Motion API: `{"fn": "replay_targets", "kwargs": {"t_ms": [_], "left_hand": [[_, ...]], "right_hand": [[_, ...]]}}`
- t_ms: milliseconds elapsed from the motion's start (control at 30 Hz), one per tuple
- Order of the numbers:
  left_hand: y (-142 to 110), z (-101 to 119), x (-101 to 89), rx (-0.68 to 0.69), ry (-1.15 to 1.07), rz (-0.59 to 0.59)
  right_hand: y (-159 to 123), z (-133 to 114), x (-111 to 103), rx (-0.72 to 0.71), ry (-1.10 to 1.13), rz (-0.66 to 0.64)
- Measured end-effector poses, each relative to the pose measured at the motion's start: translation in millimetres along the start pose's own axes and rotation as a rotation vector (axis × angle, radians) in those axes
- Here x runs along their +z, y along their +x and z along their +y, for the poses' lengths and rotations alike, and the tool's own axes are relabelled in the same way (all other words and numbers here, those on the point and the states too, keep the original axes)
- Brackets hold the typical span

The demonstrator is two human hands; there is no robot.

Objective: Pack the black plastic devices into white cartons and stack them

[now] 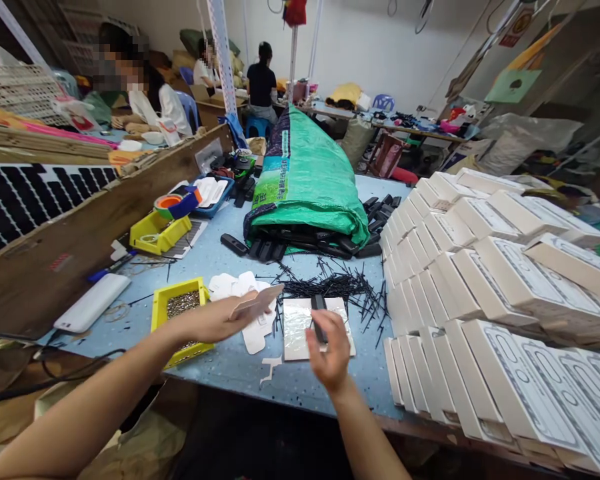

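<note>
My left hand [237, 313] pinches a flat brownish card piece [257, 301] above a loose pile of white cut-out cards [253, 337]. In front of me, a long black plastic piece [319, 305] rests on a square, shiny, pale pad [295, 333]. The curled fingers and thumb of my right hand [330, 353] are around that piece and cover part of it. Behind the pad lies a tangled heap of thin black sticks or ties [340, 283].
White boxes [445, 287] are stacked along the right. A green sack [310, 180] at the back spills black plastic pieces [265, 250]. Left stand yellow bins [157, 303] of small metal parts, a white power bank-like block [93, 303] and tape rolls [170, 201]. Several people sit farther back.
</note>
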State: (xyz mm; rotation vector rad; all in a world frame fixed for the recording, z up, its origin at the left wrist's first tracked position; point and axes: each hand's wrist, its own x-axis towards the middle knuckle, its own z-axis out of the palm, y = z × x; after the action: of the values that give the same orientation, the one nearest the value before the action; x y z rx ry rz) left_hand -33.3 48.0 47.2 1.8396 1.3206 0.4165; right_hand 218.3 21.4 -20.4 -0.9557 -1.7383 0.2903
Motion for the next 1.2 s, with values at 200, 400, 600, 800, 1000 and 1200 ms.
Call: {"fn": "replay_targets", "kwargs": {"t_ms": [200,400,600,800,1000,1200], "left_hand": [[-14.0,11.0,59.2,0.084,-0.507,-0.152],[-30.3,-9.9,68.1,-0.111,-0.229,-0.023],[-25.7,8.1,63.7,0.183,-0.037,-0.103],[-11.4,19.3,97.3,0.033,-0.216,0.149],[-6.3,16.8,102.3,-0.032,-0.374,0.107],[-3.6,-21.5,89.7,-0.399,-1.155,0.189]], "right_hand": [[23.1,-40.0,4.1,-0.176,-0.106,-0.253],[-2.5,-26.8,-12.6,0.107,0.119,-0.603],[-9.3,-13.0,8.7,0.691,0.72,-0.19],[-9.5,-22.6,12.6,0.462,0.733,-0.342],[-13.3,-28.5,11.3,0.352,0.493,-0.317],[4.4,58.2,-28.2,0.094,-0.315,-0.754]]}}
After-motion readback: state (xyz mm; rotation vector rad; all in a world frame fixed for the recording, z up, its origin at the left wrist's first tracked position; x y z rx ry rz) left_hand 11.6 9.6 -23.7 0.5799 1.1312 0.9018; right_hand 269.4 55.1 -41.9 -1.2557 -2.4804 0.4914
